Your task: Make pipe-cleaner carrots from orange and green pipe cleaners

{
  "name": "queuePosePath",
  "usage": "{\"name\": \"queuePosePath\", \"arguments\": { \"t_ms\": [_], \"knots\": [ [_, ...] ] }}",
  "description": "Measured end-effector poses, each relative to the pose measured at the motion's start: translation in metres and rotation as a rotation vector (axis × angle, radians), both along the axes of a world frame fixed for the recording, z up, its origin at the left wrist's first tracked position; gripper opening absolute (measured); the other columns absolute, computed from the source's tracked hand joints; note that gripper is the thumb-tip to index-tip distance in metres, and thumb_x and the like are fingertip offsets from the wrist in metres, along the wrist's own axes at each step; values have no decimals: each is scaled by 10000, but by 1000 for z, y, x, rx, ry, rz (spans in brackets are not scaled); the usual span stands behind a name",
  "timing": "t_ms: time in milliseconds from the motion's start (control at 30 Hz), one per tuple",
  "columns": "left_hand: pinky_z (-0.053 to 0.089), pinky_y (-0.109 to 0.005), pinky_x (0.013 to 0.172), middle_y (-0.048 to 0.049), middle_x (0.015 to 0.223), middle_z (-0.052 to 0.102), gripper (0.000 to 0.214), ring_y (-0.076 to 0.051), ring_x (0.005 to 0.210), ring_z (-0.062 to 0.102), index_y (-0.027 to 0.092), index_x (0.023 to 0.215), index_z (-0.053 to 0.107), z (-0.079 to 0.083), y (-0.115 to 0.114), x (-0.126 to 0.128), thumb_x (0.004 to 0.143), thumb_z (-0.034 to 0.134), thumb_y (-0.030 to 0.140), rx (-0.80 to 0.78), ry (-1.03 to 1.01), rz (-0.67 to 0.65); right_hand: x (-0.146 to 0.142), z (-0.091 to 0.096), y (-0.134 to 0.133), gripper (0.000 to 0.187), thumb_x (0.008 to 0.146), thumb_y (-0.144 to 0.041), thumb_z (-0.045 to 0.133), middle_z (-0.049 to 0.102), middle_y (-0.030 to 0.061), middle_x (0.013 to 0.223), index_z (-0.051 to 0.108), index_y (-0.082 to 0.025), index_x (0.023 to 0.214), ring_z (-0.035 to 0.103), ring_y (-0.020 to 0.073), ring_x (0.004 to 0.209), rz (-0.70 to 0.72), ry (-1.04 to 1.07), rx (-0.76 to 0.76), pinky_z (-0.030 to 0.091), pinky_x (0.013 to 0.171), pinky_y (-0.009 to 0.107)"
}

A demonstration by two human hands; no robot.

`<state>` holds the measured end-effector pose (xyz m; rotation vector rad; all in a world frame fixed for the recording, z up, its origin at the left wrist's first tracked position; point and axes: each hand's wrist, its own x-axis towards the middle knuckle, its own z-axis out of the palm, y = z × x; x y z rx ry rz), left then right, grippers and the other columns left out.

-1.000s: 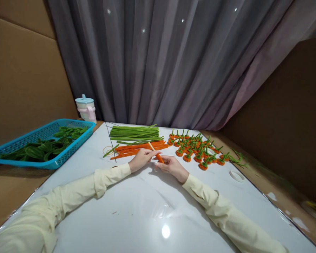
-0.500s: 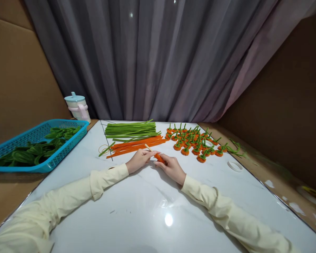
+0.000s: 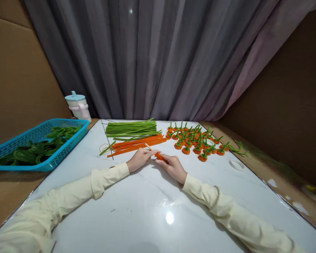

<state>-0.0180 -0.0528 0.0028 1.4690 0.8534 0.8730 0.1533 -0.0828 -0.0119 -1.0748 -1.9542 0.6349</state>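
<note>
My left hand (image 3: 140,160) pinches a thin pale wooden stick (image 3: 147,146), whose tip pokes up past the fingers. At the stick's lower end sits a fuzzy orange pipe cleaner (image 3: 160,156), apparently coiled round it. My right hand (image 3: 174,169) is closed on the orange piece, thumb and fingers pressed together; the fingers hide part of it. Just beyond my hands lie straight orange pipe cleaners (image 3: 137,144), with a stack of green pipe cleaners (image 3: 130,129) behind. To the right stand several small orange pipe-cleaner pumpkins (image 3: 186,150) with green stems.
A blue basket (image 3: 54,165) with green pipe-cleaner loops stands at the left, near a lidded cup (image 3: 79,107). One white ring (image 3: 237,165) lies at the table's right side; another ring (image 3: 208,142) rests among the pumpkins. Grey curtains (image 3: 147,63) hang behind the white table (image 3: 126,225).
Both hands stay together in nearly the same place. The orange piece between them looks shorter and more bunched at the fingertips. The view has shifted slightly.
</note>
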Motion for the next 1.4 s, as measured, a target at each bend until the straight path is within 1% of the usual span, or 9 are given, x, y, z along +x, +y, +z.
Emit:
{"name": "queuePosePath", "arguments": {
  "t_ms": [133,233,400,667,933,1067,1267,1333,1400],
  "knots": [
    [131,-207,396,97,456,204,497,-40,405,181,47,823,675,1,0,0,713,588,525,-24,-10,-6,0,0,0,363,838,-455,517,376,-41,532,635,-115,791,310,92,503,-19,-10,4,291,506,208],
    [132,-207,393,103,455,209,517,-41,395,194,44,907,667,1,0,0,700,607,513,-65,-40,-8,-1,-1,0,360,823,-454,539,456,-30,566,647,-114,868,352,97,516,-43,-6,-18,315,515,207],
    [127,-208,386,111,452,200,523,-36,373,192,44,941,657,0,1,1,694,618,502,-126,-91,-9,-3,-3,3,388,790,-461,575,556,2,664,646,-114,951,409,112,561,-61,26,-58,337,517,205],
    [131,-211,391,112,449,195,518,-36,378,189,47,963,669,3,0,0,688,622,484,-130,-94,-14,-4,1,0,382,786,-460,584,542,-12,608,641,-123,955,390,98,496,-39,62,-128,313,462,203],
    [115,-200,387,111,469,185,482,-35,383,164,78,1003,659,4,5,-2,691,630,443,-215,-166,37,-6,1,-1,392,777,-443,592,478,-55,473,597,-120,1000,399,100,423,31,224,-269,344,478,221],
    [105,-198,385,117,448,172,473,-38,375,161,81,959,661,6,7,-3,692,641,471,-262,-207,53,-7,1,0,398,763,-431,602,502,-52,492,577,-126,1017,431,108,435,34,253,-312,364,497,226],
    [98,-198,388,117,440,169,430,-31,367,165,93,787,639,6,7,-3,674,658,508,-218,-204,79,-8,4,-2,340,777,-416,588,488,-59,474,579,-138,972,402,103,412,-17,165,-215,331,470,219],
    [102,-199,384,116,432,176,407,-28,363,167,111,678,587,6,7,-2,666,665,511,-193,-194,91,-7,5,-4,320,795,-424,573,474,-60,463,590,-140,944,391,103,413,-36,114,-171,316,464,218],
    [109,-202,376,112,423,194,430,-24,356,177,144,561,477,5,7,-2,649,677,515,-177,-186,103,-7,7,-5,311,815,-436,550,460,-61,451,597,-143,907,385,103,416,-53,77,-142,310,464,216]
  ]
}}
